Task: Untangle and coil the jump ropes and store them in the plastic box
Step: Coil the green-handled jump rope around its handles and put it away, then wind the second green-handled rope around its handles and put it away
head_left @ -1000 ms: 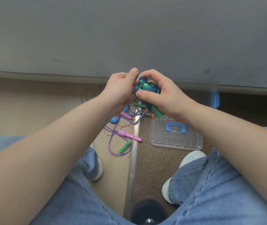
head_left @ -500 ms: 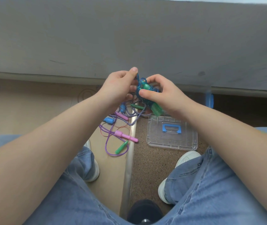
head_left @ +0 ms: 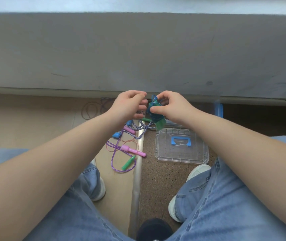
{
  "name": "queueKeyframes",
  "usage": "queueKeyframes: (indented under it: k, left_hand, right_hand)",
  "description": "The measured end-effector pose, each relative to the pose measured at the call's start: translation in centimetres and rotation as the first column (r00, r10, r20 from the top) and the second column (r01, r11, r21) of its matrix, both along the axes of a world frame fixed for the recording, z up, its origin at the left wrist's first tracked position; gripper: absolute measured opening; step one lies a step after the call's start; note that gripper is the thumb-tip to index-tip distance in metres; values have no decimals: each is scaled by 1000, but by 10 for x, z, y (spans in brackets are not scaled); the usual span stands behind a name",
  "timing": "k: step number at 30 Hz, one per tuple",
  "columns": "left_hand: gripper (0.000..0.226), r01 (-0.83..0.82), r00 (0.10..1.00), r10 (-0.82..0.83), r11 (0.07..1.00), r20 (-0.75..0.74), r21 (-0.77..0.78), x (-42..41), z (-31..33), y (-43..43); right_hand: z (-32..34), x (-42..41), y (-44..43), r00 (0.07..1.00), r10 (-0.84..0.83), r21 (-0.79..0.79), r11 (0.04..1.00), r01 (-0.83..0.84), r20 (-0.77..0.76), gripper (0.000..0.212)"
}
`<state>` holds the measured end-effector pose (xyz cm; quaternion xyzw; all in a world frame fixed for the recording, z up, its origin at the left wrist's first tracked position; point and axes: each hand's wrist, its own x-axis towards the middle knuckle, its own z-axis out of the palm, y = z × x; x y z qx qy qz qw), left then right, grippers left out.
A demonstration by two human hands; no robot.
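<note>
The person sat with both arms stretched out over the floor, and between the hands hung a tight bundle of blue jump rope wound round green plastic handles (head_left: 156, 117). The right hand (head_left: 172, 107) pinched the bundle's upper part between thumb and curled fingers. The left hand (head_left: 128, 106) sat close at the bundle's 9 o'clock with its fingers bent toward it; I could not tell whether they held a strand. At the bundle's 5 o'clock a clear plastic lid with a blue handle (head_left: 198, 150) lay flat on the speckled brown floor (head_left: 156, 178). At 7 o'clock, across a metal floor strip (head_left: 137, 173), lay the loose ropes: a purple-and-white braided rope (head_left: 145, 130), and nearer the knees a thin purple rope (head_left: 113, 159) with a pink handle (head_left: 133, 151) and a green handle (head_left: 128, 162).
</note>
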<state>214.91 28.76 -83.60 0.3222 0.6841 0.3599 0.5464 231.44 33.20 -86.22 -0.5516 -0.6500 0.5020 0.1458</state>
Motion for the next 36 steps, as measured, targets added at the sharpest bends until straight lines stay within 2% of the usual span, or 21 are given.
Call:
queueKeyframes:
  k: [6,12,18,20,22,26,27,31,36]
  left_hand:
    - [18,-46,998,49,998,43,-49,25,-41,25]
    - [19,-12,998,16,997,53,-77,55,-93,46]
    - [26,-28,994,43,989,97,-145,71,-116,61]
    - [24,-17,995,32,987,95,-161,69,-123,59]
    - [22,-5,997,19,986,79,-170,63,-131,55]
    - [18,-67,989,95,972,115,-224,47,-143,47]
    - [18,-83,987,113,967,114,-239,41,-147,46]
    - [14,-130,980,167,950,111,-284,18,-165,42]
    - [13,-147,980,182,933,79,-329,-10,-196,35]
  right_hand:
    - [-34,18,27,971,-232,-112,965,237,53,42]
    - [-79,48,56,904,-394,-56,912,407,164,33]
    - [-103,69,71,813,-528,99,848,521,244,51]
    - [-108,72,69,790,-537,99,840,533,298,61]
    - [-113,71,64,788,-508,90,855,511,348,60]
    - [-131,50,51,875,-354,134,935,328,329,22]
    - [-136,43,47,899,-290,120,957,265,327,19]
    - [-156,6,31,926,-58,80,996,30,374,24]
    - [-194,-24,19,913,120,-52,993,-108,391,27]
